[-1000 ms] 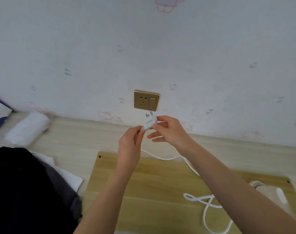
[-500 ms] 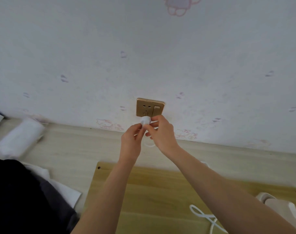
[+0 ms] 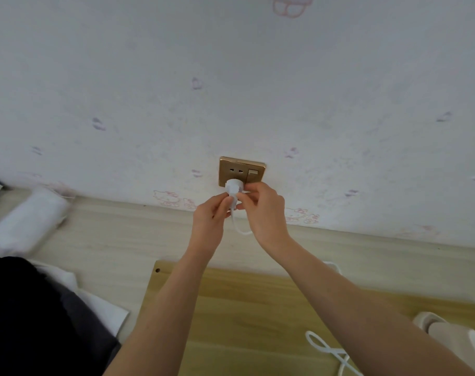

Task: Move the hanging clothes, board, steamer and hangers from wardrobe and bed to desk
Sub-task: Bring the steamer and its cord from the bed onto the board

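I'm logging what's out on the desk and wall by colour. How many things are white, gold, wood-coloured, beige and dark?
White: 4 (plug, cord, cloth roll, white fabric)
Gold: 1 (wall socket)
Wood-coloured: 1 (board)
Beige: 1 (steamer)
Dark: 1 (dark clothes)
Total: 8

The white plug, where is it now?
The plug is at the wall socket, centre of the head view, pinched by the left hand and right hand.
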